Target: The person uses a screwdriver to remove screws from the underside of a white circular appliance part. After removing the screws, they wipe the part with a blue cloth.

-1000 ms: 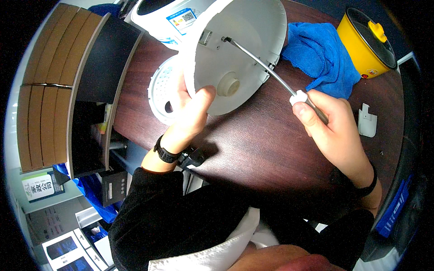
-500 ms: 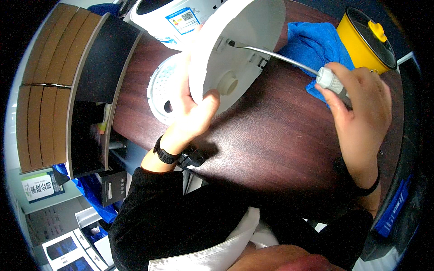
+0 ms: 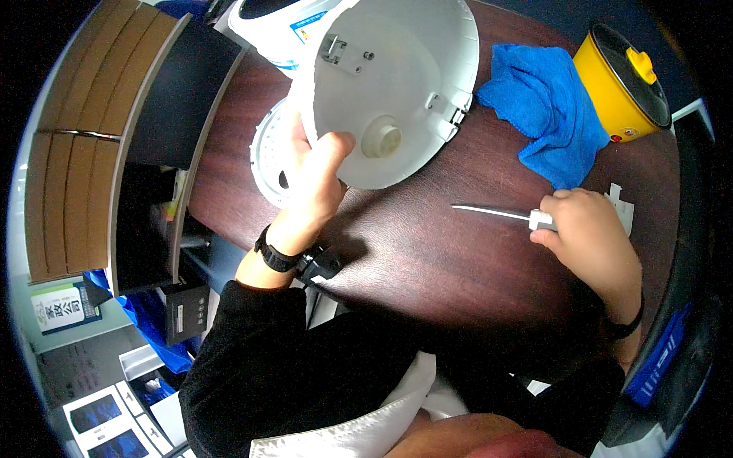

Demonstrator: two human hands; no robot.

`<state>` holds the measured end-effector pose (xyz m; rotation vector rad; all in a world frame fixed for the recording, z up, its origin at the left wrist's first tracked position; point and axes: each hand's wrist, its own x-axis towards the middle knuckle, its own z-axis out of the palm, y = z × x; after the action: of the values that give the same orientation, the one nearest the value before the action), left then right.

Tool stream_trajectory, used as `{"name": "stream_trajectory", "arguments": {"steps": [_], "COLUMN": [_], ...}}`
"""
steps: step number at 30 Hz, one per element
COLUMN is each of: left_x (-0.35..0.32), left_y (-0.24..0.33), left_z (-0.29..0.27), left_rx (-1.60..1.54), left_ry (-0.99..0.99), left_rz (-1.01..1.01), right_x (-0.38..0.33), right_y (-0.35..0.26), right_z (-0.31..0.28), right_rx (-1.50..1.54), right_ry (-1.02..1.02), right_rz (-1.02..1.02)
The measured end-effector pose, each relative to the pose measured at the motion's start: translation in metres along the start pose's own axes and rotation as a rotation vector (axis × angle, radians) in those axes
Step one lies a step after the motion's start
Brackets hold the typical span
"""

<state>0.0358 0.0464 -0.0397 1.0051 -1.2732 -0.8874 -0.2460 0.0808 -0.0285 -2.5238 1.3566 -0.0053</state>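
Observation:
My left hand (image 3: 321, 172) is closed on the rim of a white, bowl-shaped plastic cover (image 3: 412, 69), tilted up with its inside facing me. Inside the cover are a metal bracket, screw posts and a short round spout. Low over the right side of the table, my right hand (image 3: 584, 229) grips the handle of a screwdriver (image 3: 541, 220). Its thin metal shaft points left, apart from the cover. A small white part (image 3: 622, 209) lies just beyond my right hand, partly hidden by it.
Behind the cover stand a white perforated disc (image 3: 265, 153) and a white appliance body (image 3: 275, 30). A blue cloth (image 3: 542, 107) lies beside a yellow pot (image 3: 611, 99) with a dark lid at the far right. A shelf unit (image 3: 160, 91) borders the brown table (image 3: 427, 267) on the left.
My right hand has drawn the screwdriver out of the cover and lowered it toward the table. The cover has tilted, showing more of its inside. My left hand keeps its hold.

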Motion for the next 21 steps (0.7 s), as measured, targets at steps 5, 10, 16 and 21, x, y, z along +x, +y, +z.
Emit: {"name": "stream_trajectory", "arguments": {"steps": [5,10,16,21], "left_x": [-0.001,-0.002,-0.006,-0.009], "left_y": [-0.004,-0.006,-0.006,-0.016], "left_z": [-0.004,-0.012,-0.007,-0.015], "left_rx": [-0.026,-0.058,-0.087,0.066], "left_ry": [-0.024,-0.137,-0.155,-0.170], "left_rz": [-0.008,0.004,-0.024,0.000], "right_x": [0.011,0.038,0.095,0.128], "right_y": [0.007,-0.002,-0.050,-0.066], "right_z": [0.008,0.008,-0.013,-0.015], "right_rx": [-0.063,0.056,0.342,0.271], "right_ry": [-0.036,0.301,0.522,0.743], "right_rz": [0.026,-0.096,-0.107,-0.175]}}
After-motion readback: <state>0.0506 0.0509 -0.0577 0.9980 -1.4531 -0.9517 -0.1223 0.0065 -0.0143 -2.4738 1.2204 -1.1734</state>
